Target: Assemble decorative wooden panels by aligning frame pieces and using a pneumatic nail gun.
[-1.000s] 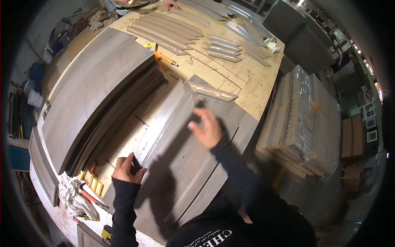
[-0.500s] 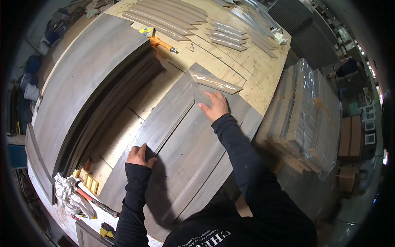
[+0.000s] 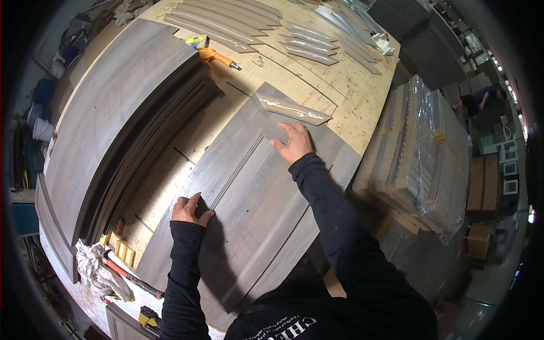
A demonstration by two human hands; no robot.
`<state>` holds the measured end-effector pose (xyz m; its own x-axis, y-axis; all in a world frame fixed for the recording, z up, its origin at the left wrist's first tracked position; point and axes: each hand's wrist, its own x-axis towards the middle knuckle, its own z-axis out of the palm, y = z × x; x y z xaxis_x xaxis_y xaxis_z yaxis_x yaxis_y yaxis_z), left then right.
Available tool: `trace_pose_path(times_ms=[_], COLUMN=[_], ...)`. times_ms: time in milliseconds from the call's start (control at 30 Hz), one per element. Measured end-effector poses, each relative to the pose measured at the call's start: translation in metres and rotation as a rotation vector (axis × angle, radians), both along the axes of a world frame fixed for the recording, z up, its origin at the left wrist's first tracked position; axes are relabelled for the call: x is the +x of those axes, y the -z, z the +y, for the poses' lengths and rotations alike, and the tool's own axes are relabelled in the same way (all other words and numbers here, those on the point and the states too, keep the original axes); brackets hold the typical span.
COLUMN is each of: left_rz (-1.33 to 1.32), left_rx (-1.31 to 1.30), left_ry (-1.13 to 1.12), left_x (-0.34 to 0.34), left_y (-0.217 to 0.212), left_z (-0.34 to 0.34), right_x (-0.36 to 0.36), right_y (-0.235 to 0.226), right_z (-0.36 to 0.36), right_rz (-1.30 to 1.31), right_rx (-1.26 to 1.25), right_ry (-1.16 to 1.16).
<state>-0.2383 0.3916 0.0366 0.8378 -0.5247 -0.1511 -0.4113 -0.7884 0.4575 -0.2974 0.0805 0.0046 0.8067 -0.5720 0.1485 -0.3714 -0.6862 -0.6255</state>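
Observation:
A large grey wood-grain panel (image 3: 266, 198) lies slantwise on the table in front of me. A narrow grey moulding (image 3: 238, 170) runs along its middle. At the moulding's near end rests my left hand (image 3: 191, 209), thumb and fingers apart, tips on the wood. My right hand (image 3: 296, 143) is spread over the panel by the moulding's far end, its thumb and fingertips touching the surface. Just beyond those fingers, a short mitred wood strip (image 3: 294, 109) with white glue streaks lies across the panel's far part. Neither hand lifts anything.
Stacked grey panels (image 3: 119, 124) stand at the left. Beyond lie an orange glue gun (image 3: 218, 58) and several mitred strips (image 3: 221, 25). A hammer (image 3: 133, 277) and white rag (image 3: 96, 266) lie near left. Right of the table stands a wrapped timber stack (image 3: 416, 158); farther off, a person (image 3: 481, 101).
The dark gap along the moulding has narrowed, and it now sits closer against the panel. Both hands keep nearly the same places. The whole view has shifted slightly.

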Motion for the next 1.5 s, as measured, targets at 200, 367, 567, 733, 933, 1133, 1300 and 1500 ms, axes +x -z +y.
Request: trace_pose_path(times_ms=[200,367,567,733,933,1133,1300,1500], left_rz=[0.016,-0.016,-0.078,0.013,0.051,0.202,0.123,0.028], left_rx=[-0.094,-0.059,-0.366,-0.407,-0.702,-0.903,-0.892,-0.86], left_ry=[0.02,0.046,-0.144,-0.347,-0.536,-0.33,-0.534,-0.758], left_x=[0.003,0.001,-0.032,-0.091,-0.167,-0.187,-0.217,-0.254], left_y=[0.005,0.009,-0.023,-0.029,-0.049,-0.074,-0.064,-0.057], left_z=[-0.001,0.007,0.054,0.119,0.115,0.062,0.101,0.143], right_x=[-0.001,-0.001,0.01,0.023,0.002,-0.089,-0.103,-0.106], right_y=[-0.005,0.006,-0.023,-0.041,-0.076,-0.11,-0.106,-0.1], right_z=[-0.002,-0.001,-0.063,-0.089,-0.045,0.15,0.236,0.299], right_rz=[-0.029,0.073,0.149,0.483,0.116,0.076,0.219,0.352], right_rx=[-0.056,-0.093,-0.286,-0.323,0.498,1.291,1.334,1.339], right_ry=[0.009,0.019,0.046,-0.099,-0.401,-0.847,-1.016,-1.237])
